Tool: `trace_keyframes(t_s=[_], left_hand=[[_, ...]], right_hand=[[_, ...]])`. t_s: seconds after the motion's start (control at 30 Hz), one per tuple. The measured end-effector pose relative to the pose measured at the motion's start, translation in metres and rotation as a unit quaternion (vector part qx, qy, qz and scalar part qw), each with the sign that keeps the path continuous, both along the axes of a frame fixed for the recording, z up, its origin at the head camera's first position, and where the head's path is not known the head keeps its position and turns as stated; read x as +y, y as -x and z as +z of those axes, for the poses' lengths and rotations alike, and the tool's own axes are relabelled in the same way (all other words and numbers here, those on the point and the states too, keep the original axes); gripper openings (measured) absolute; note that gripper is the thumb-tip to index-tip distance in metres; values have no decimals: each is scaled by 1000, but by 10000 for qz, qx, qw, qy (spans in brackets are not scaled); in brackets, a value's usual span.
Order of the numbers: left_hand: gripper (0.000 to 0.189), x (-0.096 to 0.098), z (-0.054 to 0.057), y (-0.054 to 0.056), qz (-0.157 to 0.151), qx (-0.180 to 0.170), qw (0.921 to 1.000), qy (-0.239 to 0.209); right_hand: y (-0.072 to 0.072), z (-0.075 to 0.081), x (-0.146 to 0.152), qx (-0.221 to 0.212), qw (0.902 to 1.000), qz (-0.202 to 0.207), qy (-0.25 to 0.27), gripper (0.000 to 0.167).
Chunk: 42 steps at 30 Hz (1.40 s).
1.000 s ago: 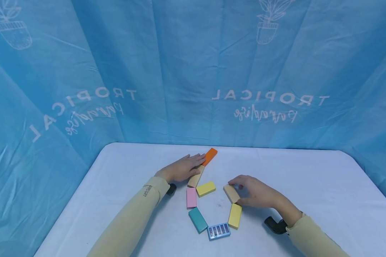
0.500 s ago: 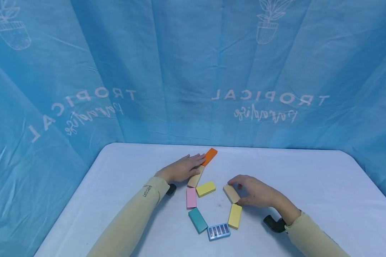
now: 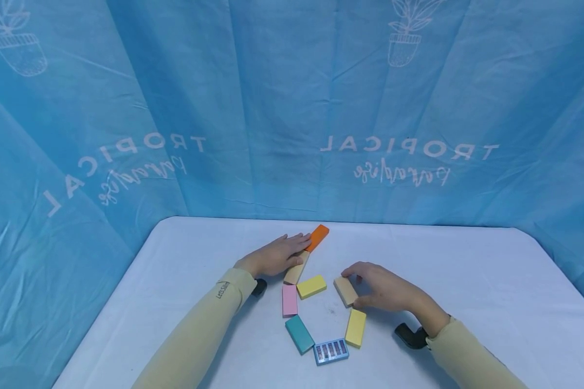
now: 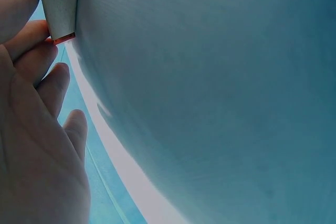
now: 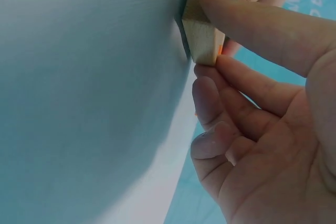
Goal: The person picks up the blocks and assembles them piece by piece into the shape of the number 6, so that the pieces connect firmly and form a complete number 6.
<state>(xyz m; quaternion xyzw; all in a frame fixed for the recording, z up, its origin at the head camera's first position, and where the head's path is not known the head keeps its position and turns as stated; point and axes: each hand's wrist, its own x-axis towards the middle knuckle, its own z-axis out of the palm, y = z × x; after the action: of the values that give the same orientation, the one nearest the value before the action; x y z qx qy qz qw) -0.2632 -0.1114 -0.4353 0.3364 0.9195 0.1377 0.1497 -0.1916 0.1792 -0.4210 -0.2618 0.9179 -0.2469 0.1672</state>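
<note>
My left hand (image 3: 274,256) lies with fairly straight fingers over the upper part of a plain wooden block (image 3: 294,274); the fingertips reach an orange block (image 3: 318,236). In the left wrist view that wooden block (image 4: 59,3) meets the fingers (image 4: 35,59). Between thumb and index finger, my right hand (image 3: 389,289) pinches another plain wooden block (image 3: 344,292). The right wrist view shows its end face (image 5: 203,38) close up, thumb on one side. Just below it in the head view lies a yellow block (image 3: 355,328), a small gap apart.
A second yellow block (image 3: 311,287) lies inside the curve of blocks. Pink (image 3: 289,301), teal (image 3: 299,334) and blue patterned (image 3: 331,351) blocks continue the curve on the white tabletop (image 3: 467,281). A blue printed curtain (image 3: 292,108) hangs behind.
My right hand has shifted the wooden block slightly left and away from me, off the end of the yellow block below it. The left hand has stayed in place.
</note>
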Motion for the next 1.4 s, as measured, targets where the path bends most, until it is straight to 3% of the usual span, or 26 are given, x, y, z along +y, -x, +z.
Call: trace_keyframes(t_s=[0.3, 0.63, 1.4], left_hand=[[59, 0, 1, -1, 12, -7, 10000, -10], [59, -1, 1, -2, -44, 18, 9999, -88], [59, -1, 1, 0, -53, -8, 10000, -41]], right_hand=[[3, 2, -9, -5, 10000, -28, 23, 61], [5, 1, -14, -55, 9997, 249, 53, 60], [5, 1, -10, -73, 9989, 467, 0, 57]])
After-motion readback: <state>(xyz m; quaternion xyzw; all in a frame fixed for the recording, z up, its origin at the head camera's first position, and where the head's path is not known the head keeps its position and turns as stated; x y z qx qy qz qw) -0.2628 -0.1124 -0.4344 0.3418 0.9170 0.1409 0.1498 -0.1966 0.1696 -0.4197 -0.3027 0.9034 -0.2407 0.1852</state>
